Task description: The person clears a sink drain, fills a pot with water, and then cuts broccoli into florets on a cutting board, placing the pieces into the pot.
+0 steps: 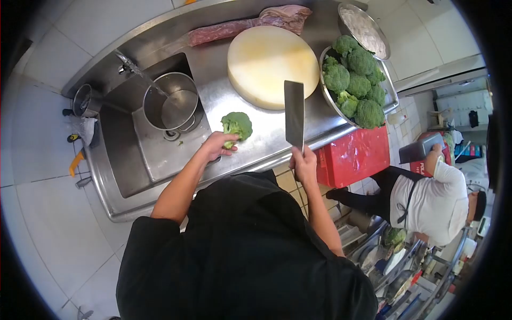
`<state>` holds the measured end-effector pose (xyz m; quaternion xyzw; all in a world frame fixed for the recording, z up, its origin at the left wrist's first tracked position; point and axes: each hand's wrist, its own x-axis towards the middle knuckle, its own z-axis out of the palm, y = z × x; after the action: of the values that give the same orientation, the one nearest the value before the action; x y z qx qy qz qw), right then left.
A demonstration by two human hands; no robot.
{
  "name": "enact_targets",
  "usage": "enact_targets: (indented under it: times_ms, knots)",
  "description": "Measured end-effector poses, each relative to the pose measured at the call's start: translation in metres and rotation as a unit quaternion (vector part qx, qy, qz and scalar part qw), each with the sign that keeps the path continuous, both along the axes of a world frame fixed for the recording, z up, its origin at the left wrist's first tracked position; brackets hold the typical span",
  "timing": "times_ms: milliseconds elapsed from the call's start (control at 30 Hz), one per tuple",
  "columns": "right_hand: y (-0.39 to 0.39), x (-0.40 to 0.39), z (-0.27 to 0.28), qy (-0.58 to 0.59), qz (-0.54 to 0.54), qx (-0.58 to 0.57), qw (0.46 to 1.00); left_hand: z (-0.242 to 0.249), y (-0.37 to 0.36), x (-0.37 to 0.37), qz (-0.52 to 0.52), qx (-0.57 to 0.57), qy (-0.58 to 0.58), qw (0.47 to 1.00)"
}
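Note:
My left hand (217, 146) grips a head of broccoli (238, 125) by its stem, at the steel counter's front edge beside the sink. In my right hand (304, 161) is a cleaver (294, 112), its broad blade pointing away from me and overlapping the right part of the cutting board in view. The round, thick cutting board (271, 61) lies at the back of the counter. To its right, a large bowl (327, 97) is heaped with several broccoli heads (360, 84).
Water runs from a tap (124, 60) into a pot (154, 121) in the sink (118, 146). A long piece of meat (226, 32) lies behind the board. A red box (354, 157) stands below the counter. Another person (432, 197) at the right holds a grey container (418, 150).

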<state>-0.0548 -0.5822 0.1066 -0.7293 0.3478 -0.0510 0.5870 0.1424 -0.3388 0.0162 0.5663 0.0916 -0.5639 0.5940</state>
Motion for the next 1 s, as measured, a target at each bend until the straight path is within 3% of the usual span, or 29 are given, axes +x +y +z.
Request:
enact_targets:
  times_ms: [33,233,367,500,667,867,1000]
  knots:
    - [0.001,-0.009,-0.012,-0.033,0.01,0.009,0.999,-0.004,0.0,0.0,0.033,-0.001,0.025,0.999]
    - [0.013,-0.04,-0.015,0.129,0.154,-0.229,0.952,-0.018,-0.002,0.001,0.124,-0.145,0.146,0.971]
    - [0.031,-0.042,-0.005,0.127,0.183,-0.273,0.936,0.001,-0.013,-0.004,0.184,-0.2,0.187,0.944]
    - [0.036,-0.029,0.002,0.134,0.197,-0.299,0.924,-0.022,-0.017,-0.001,0.177,-0.231,0.198,0.936]
    - [0.032,-0.029,-0.001,0.136,0.213,-0.312,0.916,-0.028,-0.021,0.0,0.165,-0.226,0.186,0.942]
    - [0.038,-0.024,0.007,0.06,0.186,-0.356,0.914,-0.025,-0.021,0.001,0.168,-0.207,0.183,0.946]
    - [0.031,-0.023,-0.01,0.125,0.196,-0.365,0.902,-0.02,-0.025,0.001,0.179,-0.201,0.166,0.949]
